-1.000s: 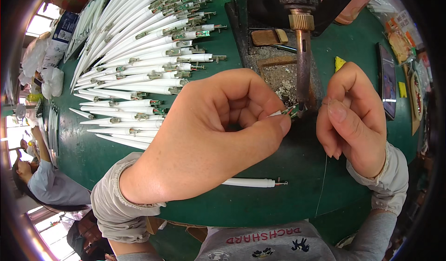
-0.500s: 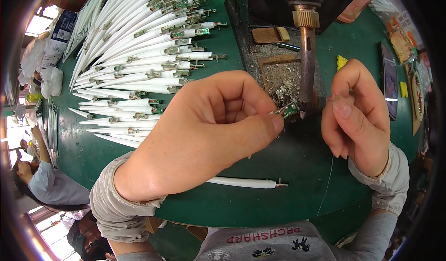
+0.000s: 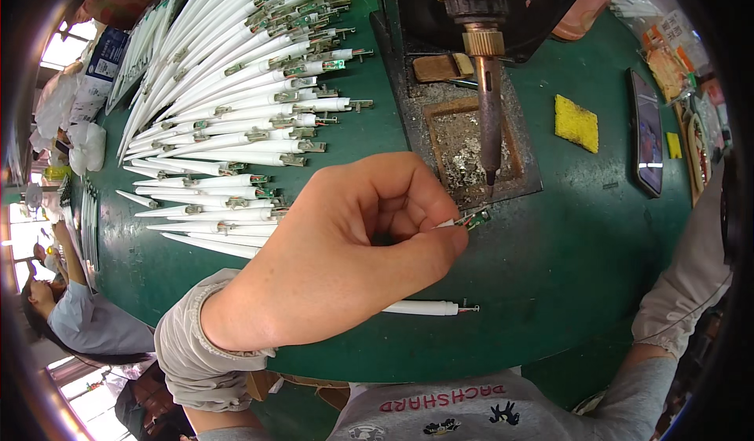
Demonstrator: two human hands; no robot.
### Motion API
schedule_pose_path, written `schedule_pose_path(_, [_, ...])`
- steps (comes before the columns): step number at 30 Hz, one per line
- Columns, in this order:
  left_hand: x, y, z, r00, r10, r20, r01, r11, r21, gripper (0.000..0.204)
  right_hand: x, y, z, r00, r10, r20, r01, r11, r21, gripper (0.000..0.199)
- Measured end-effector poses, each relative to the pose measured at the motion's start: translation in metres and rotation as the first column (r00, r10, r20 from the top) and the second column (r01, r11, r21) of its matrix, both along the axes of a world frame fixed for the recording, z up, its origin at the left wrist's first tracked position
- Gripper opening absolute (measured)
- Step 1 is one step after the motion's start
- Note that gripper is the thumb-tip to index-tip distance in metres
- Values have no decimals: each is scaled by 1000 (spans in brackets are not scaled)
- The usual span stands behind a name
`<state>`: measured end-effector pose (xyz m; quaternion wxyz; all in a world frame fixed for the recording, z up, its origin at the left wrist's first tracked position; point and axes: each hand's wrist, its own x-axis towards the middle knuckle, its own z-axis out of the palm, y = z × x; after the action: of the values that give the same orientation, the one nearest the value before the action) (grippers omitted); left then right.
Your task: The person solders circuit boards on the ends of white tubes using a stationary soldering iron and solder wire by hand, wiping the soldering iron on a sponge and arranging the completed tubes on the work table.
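My left hand (image 3: 345, 252) is closed in a pinch on a small green circuit board (image 3: 476, 219), with a bit of white at its near end. The rest of what that hand holds is hidden behind the fingers. The board sits just below the dark tip of an upright soldering iron (image 3: 490, 119); I cannot tell whether they touch. Below the hand lies a white tapered tube (image 3: 424, 308) with a thin metal end. My right sleeve (image 3: 682, 272) reaches up at the right rim, with its hand out of sight. A thin wire (image 3: 675, 321) crosses that sleeve.
Many white tubes with circuit-board ends (image 3: 236, 115) fan across the left of the green table. Under the iron is a solder-flecked metal tray (image 3: 430, 119). Right of it lie a yellow sponge (image 3: 576, 124) and a phone (image 3: 646, 135). A person (image 3: 90, 315) sits at far left.
My right hand has swung from beside the iron out past the right rim, uncovering the sponge. My left hand, still pinching the board, has shifted slightly down; the view has shifted a little.
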<state>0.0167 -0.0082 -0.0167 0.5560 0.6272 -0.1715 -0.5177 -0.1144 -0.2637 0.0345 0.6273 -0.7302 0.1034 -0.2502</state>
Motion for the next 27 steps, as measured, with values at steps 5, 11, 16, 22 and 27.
schedule_pose_path(5, [1,2,1,999,-33,-10,33,999,-6,8,-1,27,-13,967,3,-256,-41,989,-144,23])
schedule_pose_path(11, [1,-2,-5,1000,-22,1,22,1000,-8,7,12,56,-36,856,212,-472,-238,971,4,23])
schedule_pose_path(16, [2,-3,-3,1000,-12,-24,12,1000,27,7,17,66,-48,756,461,-464,-403,887,225,20])
schedule_pose_path(22, [5,-6,-7,994,21,-109,-22,1000,-5,6,22,75,-59,703,586,-403,-471,808,355,20])
schedule_pose_path(27, [4,-7,-8,986,55,-157,-63,997,-47,7,24,79,-66,766,571,-294,-456,806,378,20])
